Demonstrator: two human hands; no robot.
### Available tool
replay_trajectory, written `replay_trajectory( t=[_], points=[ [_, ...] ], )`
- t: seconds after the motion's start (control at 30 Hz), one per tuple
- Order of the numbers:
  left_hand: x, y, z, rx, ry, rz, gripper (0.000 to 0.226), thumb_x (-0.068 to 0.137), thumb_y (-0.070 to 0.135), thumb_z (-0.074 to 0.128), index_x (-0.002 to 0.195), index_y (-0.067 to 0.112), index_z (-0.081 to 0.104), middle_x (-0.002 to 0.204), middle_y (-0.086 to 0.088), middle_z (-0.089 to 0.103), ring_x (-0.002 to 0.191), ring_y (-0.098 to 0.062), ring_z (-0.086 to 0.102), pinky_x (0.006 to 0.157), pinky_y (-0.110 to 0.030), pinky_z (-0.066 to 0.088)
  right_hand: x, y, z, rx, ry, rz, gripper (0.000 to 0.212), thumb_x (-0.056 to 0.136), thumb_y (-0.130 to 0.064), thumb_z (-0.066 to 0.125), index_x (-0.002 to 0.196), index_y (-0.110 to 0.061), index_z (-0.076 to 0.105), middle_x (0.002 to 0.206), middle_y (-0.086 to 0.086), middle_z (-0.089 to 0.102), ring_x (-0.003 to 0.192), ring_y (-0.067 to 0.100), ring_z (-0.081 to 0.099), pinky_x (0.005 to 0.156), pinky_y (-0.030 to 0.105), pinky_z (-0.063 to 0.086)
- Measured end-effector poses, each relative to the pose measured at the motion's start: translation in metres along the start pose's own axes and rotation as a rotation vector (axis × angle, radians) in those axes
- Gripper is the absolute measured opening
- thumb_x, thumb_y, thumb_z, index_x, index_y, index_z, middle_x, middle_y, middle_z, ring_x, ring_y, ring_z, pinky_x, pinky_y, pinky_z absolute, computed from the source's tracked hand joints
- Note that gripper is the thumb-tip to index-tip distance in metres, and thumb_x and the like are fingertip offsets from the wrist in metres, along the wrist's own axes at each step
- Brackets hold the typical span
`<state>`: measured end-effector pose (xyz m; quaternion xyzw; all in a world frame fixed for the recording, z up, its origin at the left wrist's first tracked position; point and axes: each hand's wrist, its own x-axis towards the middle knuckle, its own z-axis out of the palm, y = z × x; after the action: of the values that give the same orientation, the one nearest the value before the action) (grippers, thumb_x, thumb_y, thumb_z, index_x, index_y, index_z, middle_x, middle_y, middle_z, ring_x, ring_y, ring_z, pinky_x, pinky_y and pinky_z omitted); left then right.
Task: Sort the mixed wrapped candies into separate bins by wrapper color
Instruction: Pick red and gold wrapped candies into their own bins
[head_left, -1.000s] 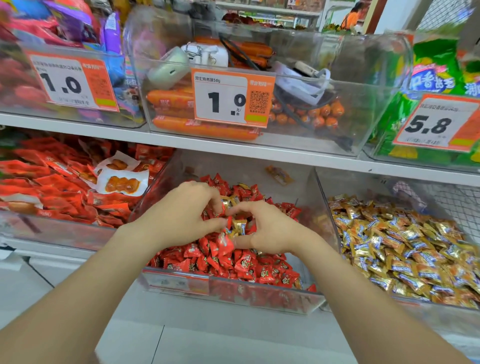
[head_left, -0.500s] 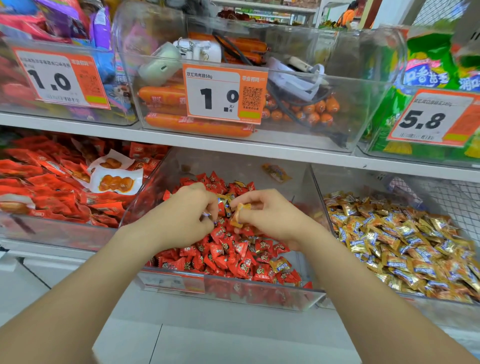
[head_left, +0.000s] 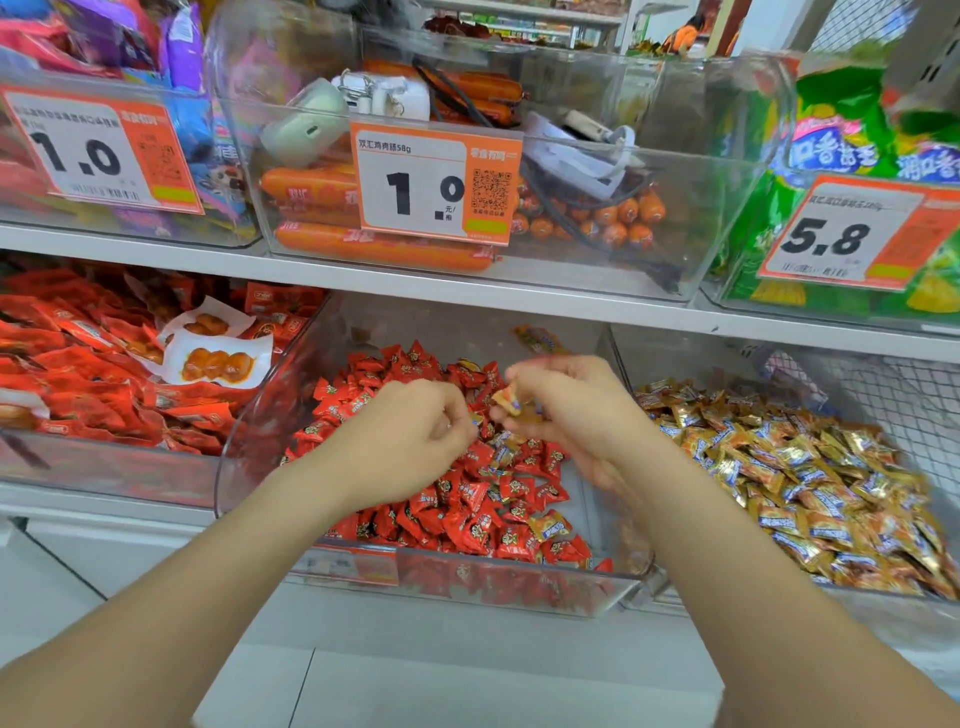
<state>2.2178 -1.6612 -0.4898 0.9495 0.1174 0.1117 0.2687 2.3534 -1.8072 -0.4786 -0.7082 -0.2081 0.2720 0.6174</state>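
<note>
1. At the left, the left bin (head_left: 104, 467) holds red snack packets (head_left: 78, 364), with 2 white-edged packs lying on top.
2. Your left hand (head_left: 410, 431) hovers over the middle bin (head_left: 249, 457). Its fingers are curled in towards the thumb, but you cannot tell whether they hold anything.
3. The red candies (head_left: 467, 499) fill the middle bin, and 1 stray gold wrapper (head_left: 553, 527) lies among them near the front right.
4. Your right hand (head_left: 566, 410), just right of the left hand and apart from it, pinches a gold candy (head_left: 506, 400) between thumb and fingertips, held above the red pile.
5. At the right, the right bin (head_left: 701, 358) holds a heap of gold candies (head_left: 805, 467).
</note>
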Motion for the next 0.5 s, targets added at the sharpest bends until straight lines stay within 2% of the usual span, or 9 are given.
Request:
replay_trajectory(
  t=[0.07,0.13,0.23,0.3,0.33,0.37,0.43,0.5],
  points=[
    [0.0,0.015,0.009,-0.061,-0.128,0.052,0.01,0.09,0.026,0.077,0.08,0.026,0.075,0.061,0.011,0.07,0.056,0.0,0.063,0.059,-0.015,0.045,-0.005,-0.006,-0.01,-0.124,0.073,-0.092,0.015,0.093,-0.017,0.058,0.084,-0.006,0.064,0.071,0.007,0.061,0.062,0.022,0.067,0.062,0.038,0.054],
    [0.003,0.028,0.022,-0.069,-0.216,0.095,0.008,0.083,0.029,0.085,0.079,0.026,0.079,0.065,0.009,0.072,0.06,0.001,0.066,0.059,-0.013,0.047,-0.015,-0.013,-0.021,-0.427,0.183,-0.25,0.024,0.088,-0.025,0.051,0.069,-0.01,0.052,0.058,-0.001,0.048,0.054,0.018,0.052,0.057,0.034,0.043],
    [0.018,0.041,0.049,0.1,-0.228,0.092,0.027,0.077,0.054,0.084,0.08,0.028,0.079,0.07,0.012,0.071,0.07,-0.002,0.067,0.064,-0.03,0.056,-0.038,-0.019,-0.034,-0.683,0.267,-0.399,0.032,0.09,-0.022,0.047,0.059,-0.012,0.045,0.047,-0.003,0.042,0.048,0.015,0.04,0.049,0.028,0.034],
    [0.026,0.049,0.064,0.275,-0.283,0.078,0.041,0.074,0.067,0.08,0.084,0.027,0.078,0.076,0.011,0.071,0.077,-0.012,0.068,0.067,-0.032,0.056,-0.047,-0.021,-0.04,-0.719,0.281,-0.434,0.032,0.086,-0.023,0.043,0.058,-0.008,0.041,0.049,0.003,0.035,0.049,0.018,0.034,0.048,0.031,0.03],
    [0.028,0.051,0.069,0.321,-0.328,0.08,0.043,0.074,0.066,0.08,0.087,0.026,0.079,0.08,0.011,0.07,0.081,-0.015,0.067,0.069,-0.033,0.057,-0.048,-0.02,-0.043,-0.728,0.279,-0.44,0.032,0.085,-0.022,0.043,0.057,-0.006,0.04,0.051,0.005,0.033,0.051,0.017,0.03,0.049,0.034,0.03],
    [0.03,0.052,0.073,0.336,-0.372,0.086,0.04,0.075,0.061,0.082,0.091,0.025,0.079,0.083,0.011,0.069,0.084,-0.016,0.067,0.07,-0.033,0.058,-0.047,-0.018,-0.045,-0.74,0.266,-0.438,0.031,0.085,-0.018,0.044,0.057,-0.003,0.044,0.05,0.007,0.035,0.05,0.017,0.031,0.05,0.036,0.034],
    [0.033,0.051,0.077,0.293,-0.42,0.101,0.024,0.08,0.043,0.082,0.091,0.023,0.079,0.079,0.011,0.065,0.082,-0.018,0.066,0.069,-0.035,0.058,-0.046,-0.016,-0.049,-0.771,0.21,-0.417,0.028,0.085,-0.011,0.048,0.061,-0.004,0.061,0.047,0.009,0.052,0.048,0.028,0.049,0.05,0.036,0.046],
    [0.034,0.049,0.074,0.226,-0.431,0.094,0.015,0.082,0.032,0.072,0.083,0.017,0.074,0.072,0.001,0.066,0.07,-0.02,0.062,0.067,-0.041,0.06,-0.046,-0.015,-0.051,-0.825,0.089,-0.389,0.031,0.085,-0.008,0.047,0.07,-0.017,0.074,0.052,0.004,0.064,0.048,0.024,0.06,0.051,0.031,0.052]
  ],
)
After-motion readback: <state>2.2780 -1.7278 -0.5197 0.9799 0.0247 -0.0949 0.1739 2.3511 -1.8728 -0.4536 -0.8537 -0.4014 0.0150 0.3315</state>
